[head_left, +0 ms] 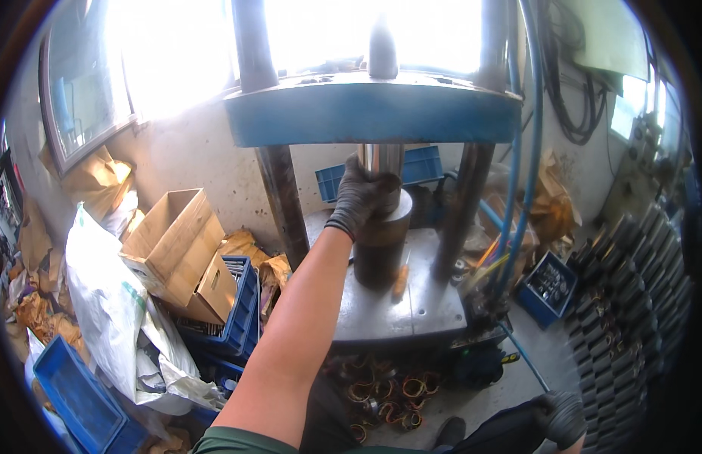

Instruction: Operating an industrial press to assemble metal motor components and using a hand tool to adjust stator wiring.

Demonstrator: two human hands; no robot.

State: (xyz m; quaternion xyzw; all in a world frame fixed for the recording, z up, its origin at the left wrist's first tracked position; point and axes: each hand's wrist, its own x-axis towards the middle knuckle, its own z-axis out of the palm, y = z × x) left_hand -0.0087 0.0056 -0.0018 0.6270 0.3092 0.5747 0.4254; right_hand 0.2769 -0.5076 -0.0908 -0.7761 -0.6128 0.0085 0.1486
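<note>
Rod of polished silver metal point(383, 157), upright beneath the thick blue steel crossbeam point(374, 113) and directly above the broad dark-grey steel cylinder point(380, 261). Grasped near its lower end by the left hand in a dark-grey knit glove point(360, 198), with fingers curled round the side and front rather than spread. Cannot tell whether gripped on the rod alone or also on some piece just below, hidden by the glove. Probably held so for steadiness, and to keep rod and cylinder in line.

Pointing straight down toward the cylinder's top, with long axis near vertical, in line with the cylinder's own and roughly parallel to the two dark round steel posts point(283, 198) on either side. Beneath, the cylinder on end on the shiny pale metal bed plate point(366, 321), likely placed there to sit centred under the crossbeam. Just beside its base, a short orange-brown elongated piece point(400, 281); cannot tell whether touching.

Low at the right, the right hand in a similar grey glove point(563, 418), at the near end of a slim blue bar point(526, 357) slanting toward the press side. Perhaps placed there to use the bar as a handle; cannot tell whether closed on it or merely resting.
</note>
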